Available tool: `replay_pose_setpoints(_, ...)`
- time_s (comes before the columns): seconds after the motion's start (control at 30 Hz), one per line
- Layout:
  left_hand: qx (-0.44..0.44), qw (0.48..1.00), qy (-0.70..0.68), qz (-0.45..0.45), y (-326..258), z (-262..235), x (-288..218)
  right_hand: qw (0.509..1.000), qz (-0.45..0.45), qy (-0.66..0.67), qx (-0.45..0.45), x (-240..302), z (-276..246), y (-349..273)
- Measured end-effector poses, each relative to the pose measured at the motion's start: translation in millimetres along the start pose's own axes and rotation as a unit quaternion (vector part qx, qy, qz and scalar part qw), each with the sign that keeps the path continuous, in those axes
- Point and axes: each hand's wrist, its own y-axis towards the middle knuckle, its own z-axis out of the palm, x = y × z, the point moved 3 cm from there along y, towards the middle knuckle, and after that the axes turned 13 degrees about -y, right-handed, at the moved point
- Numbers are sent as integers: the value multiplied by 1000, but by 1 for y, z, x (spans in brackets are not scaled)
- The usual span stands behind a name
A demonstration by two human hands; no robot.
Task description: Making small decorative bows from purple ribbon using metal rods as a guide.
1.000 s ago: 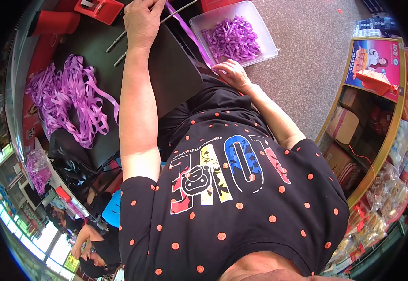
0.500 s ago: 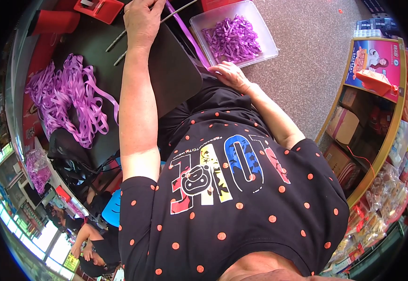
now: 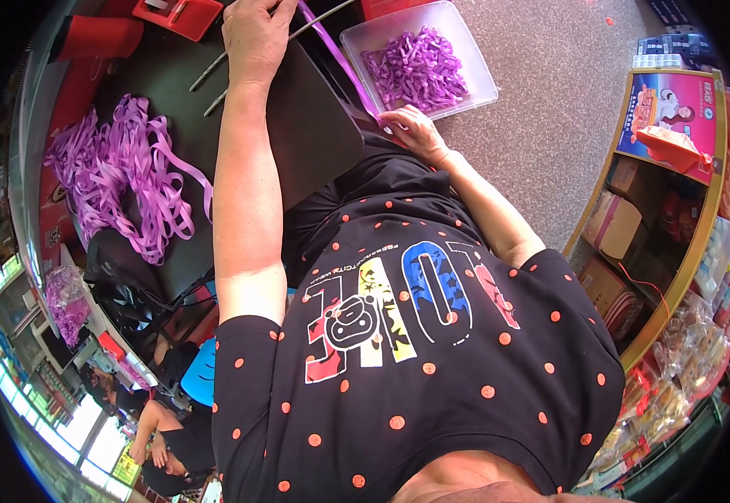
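At far left a plastic-wrapped purple bundle (image 3: 66, 312) sat by itself, and nearer, a loose heap of purple ribbon (image 3: 130, 172) lay in loops on the dark tabletop (image 3: 323, 126). Below it, in the background, another person (image 3: 176, 440) in dark clothes had an arm bent. A red box (image 3: 182, 15) stood above the heap. Two thin metal rods (image 3: 210, 73) stuck out slantwise from beneath the left hand (image 3: 256, 38), whose fingers were curled at the picture's top edge; I couldn't tell what they gripped. From close beside it, a purple strip (image 3: 323, 35) ran down to the right hand (image 3: 415, 132), nearly closed, thumb and fingertips pinching the strip by the person's thigh. Just beyond that hand was a clear tub (image 3: 484, 94) with a pile of short purple pieces (image 3: 419, 67) inside. A wooden shelf (image 3: 675, 277) stood at far right.
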Motion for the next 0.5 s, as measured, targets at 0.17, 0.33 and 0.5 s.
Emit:
replay_pose_setpoints(0.17,1,1000,-1,-3,-1,-1,-1,1000,-8,-3,9,4,-2,3)
replay_pose_setpoints(0.33,-2,1000,3,4,-1,1,8,998,-39,-39,36,3,-5,7)
replay_pose_setpoints(0.5,15,999,37,-3,2,2,26,999,29,21,32,0,-12,3)
